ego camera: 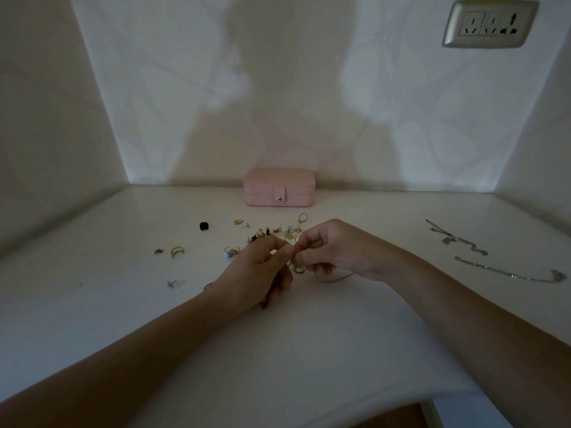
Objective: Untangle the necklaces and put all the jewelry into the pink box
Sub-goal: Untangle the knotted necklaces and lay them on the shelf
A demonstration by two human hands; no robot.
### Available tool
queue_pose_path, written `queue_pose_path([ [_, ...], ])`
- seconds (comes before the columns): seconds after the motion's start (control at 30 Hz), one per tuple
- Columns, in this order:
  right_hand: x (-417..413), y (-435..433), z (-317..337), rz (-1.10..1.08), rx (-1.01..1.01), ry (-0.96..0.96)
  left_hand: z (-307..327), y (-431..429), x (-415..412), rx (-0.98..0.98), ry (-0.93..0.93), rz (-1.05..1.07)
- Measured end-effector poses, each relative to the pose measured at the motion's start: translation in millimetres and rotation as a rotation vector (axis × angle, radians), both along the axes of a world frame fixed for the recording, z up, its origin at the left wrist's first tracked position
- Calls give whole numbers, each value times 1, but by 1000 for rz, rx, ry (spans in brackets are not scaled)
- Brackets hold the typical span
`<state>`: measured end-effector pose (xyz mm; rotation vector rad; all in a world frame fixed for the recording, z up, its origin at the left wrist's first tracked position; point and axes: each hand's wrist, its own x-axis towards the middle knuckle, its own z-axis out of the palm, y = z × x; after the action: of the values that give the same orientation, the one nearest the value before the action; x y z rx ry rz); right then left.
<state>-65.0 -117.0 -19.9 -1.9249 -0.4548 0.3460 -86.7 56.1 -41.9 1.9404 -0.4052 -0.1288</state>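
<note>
A fine chain [298, 268] is held just above the counter [309, 335], in front of the pink box [279, 187] and well short of it. It is pinched from both sides. The left hand [262, 270] is curled, with thumb and forefinger closed on the chain. The right hand [333, 248] is curled the same way and grips the chain right beside the left fingertips. A small ring-shaped pendant hangs below the pinch, and a loop of chain trails on the counter under the right hand. Whether a knot lies between the fingertips cannot be told.

The pink box is closed, with its snap tab fastened, and stands against the back wall. Between the box and the hands a cluster of small earrings [278, 231] is scattered. A gold ring [177, 251] and a stud [171, 283] lie in front of the box and off to its left. Two silver necklaces [457, 239] [509, 274] are laid out far to the right of the box, apart from each other.

The chain is judged to be very light, limp and slippery, and easily kinked or snapped if pulled taut. It is best held close on either side of a tangle and teased loose with slack kept in it. The pendant or clasp offers the firmest hold for carrying.
</note>
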Motion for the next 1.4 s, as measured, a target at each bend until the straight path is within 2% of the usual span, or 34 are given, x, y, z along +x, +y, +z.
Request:
queue_pose_path([
  [0.13,2,-4,0,14,-26,14,1,0,2,1,39,8],
  [0.27,2,-6,3,-3,0,5,1,-1,2,33,-11,51],
  [0.43,3,-9,6,-70,11,-63,-2,1,2,-112,-15,78],
  [0.77,-2,-8,8,-45,-38,-143,-7,4,7,-203,-124,163],
  [1.07,-7,-3,12,-32,-32,-257,-7,3,7,-159,-77,151],
  [1.4,-5,-2,3,-21,-98,-256,-6,1,5,-168,-92,142],
])
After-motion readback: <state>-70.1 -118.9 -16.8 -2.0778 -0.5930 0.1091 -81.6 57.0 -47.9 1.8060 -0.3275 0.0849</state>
